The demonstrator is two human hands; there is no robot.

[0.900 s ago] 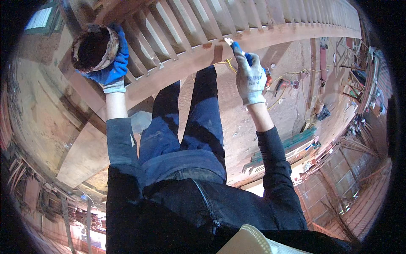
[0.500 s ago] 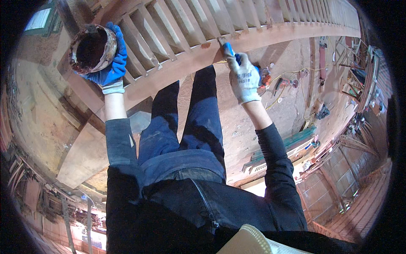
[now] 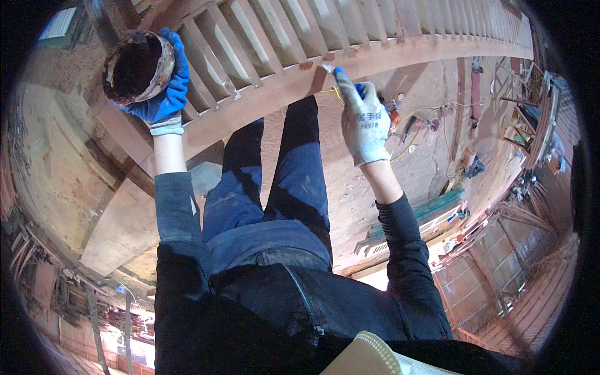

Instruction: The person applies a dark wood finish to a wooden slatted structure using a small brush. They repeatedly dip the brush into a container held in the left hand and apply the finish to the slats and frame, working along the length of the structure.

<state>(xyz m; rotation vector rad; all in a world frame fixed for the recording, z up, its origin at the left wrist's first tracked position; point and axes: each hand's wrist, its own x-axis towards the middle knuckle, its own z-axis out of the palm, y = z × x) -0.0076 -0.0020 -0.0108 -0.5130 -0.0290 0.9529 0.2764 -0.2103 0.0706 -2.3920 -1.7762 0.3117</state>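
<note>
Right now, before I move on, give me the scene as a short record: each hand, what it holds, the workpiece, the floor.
left hand: gloved, gripping a pot
pot: round, stained, dark inside, mouth in view
right hand: gloved, gripping a small tool
small tool: pale tip at the rail, contact unclear; rest mostly hidden by the glove
workpiece: wooden frame with a row of slats
floor: yellow cord on it, beyond the legs
</note>
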